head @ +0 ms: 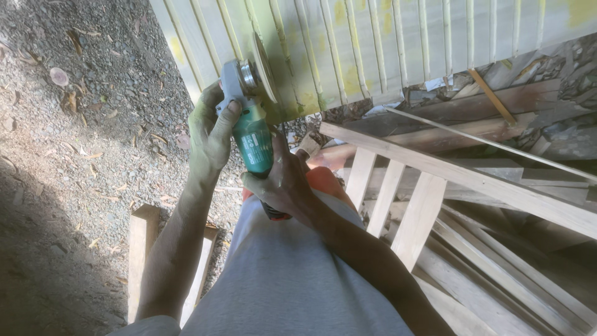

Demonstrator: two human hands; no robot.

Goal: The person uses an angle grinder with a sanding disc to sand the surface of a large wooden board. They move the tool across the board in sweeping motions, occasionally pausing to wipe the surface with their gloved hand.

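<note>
Head view: left hand (210,134) wraps closed around the grinder's (252,134) grey head, nearer the disc; right hand (283,180) grips its rear handle. Grinder's long axis points up toward the painted slatted panel (348,56), disc touching it.

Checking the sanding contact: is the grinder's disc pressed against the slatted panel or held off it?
Against it. The disc of the grinder meets the green-stained slatted panel; left hand and right hand grip the tool.
</note>
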